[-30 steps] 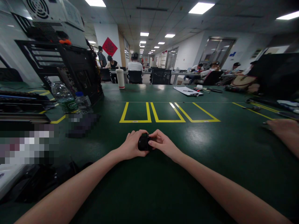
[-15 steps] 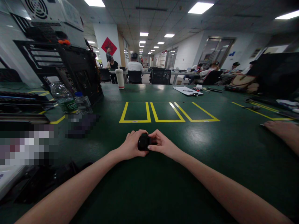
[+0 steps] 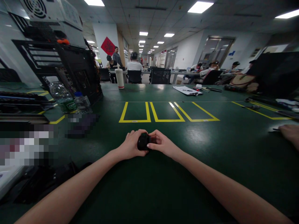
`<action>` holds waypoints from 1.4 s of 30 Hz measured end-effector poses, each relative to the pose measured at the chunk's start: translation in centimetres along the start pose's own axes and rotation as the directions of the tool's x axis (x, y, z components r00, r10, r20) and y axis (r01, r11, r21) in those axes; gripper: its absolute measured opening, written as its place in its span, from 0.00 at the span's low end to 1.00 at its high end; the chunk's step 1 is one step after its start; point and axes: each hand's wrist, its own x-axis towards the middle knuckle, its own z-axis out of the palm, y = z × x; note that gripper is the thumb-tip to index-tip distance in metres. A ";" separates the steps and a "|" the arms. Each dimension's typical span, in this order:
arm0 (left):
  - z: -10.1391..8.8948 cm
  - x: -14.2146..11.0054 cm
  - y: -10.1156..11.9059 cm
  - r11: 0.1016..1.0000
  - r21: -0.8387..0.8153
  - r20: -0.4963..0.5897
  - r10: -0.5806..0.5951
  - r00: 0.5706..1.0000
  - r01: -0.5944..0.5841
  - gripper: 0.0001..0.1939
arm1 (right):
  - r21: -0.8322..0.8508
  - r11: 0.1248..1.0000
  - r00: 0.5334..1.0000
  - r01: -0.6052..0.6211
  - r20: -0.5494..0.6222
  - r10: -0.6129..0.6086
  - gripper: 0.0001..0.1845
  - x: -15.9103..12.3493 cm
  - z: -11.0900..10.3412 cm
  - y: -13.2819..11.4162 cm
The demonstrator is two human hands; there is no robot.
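Observation:
A small, rounded black object [image 3: 143, 142] is held between my two hands, low over the green tabletop [image 3: 149, 186]. Its exact kind does not show. My left hand [image 3: 133, 144] wraps round its left side, thumb below and fingers over the top. From the right, my right hand [image 3: 161, 143] pinches its edge with thumb and fingertips. Part of the object is covered by the fingers. Just beyond the hands, yellow tape [image 3: 135, 121] marks several open-ended frames on the table.
At left stand an open black computer case [image 3: 79, 71], a large plastic bottle [image 3: 62, 96] and a smaller blue-capped bottle [image 3: 83, 104]. A white cup [image 3: 120, 79] and a clipboard [image 3: 187, 90] lie farther back. Another person's hand [image 3: 291, 133] holds a thin tool at right.
My hands stay in nearly the same place on the black object; my right fingers shift slightly. The other person's hand at right moves with its tool. A person in the background walks rightward.

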 end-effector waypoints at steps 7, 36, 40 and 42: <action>0.3 0.1 -0.3 1.000 0.005 -0.022 0.007 1.000 -0.007 0.32 | 0.033 0.999 0.999 0.032 -0.032 -0.031 0.13 0.0 0.3 -0.2; 0.4 0.1 -0.4 1.000 -0.015 -0.015 -0.007 1.000 0.007 0.32 | 0.080 0.997 1.000 -0.015 0.014 0.014 0.16 -0.1 0.0 0.0; 0.5 0.1 -0.5 1.000 -0.003 -0.020 -0.021 1.000 0.021 0.33 | 0.097 0.995 0.993 -0.033 -0.112 0.044 0.20 0.0 -0.1 0.3; 0.5 0.2 -0.5 1.000 -0.003 -0.017 -0.016 1.000 0.016 0.33 | 0.088 0.995 0.981 -0.049 -0.181 0.065 0.20 0.1 -0.1 0.5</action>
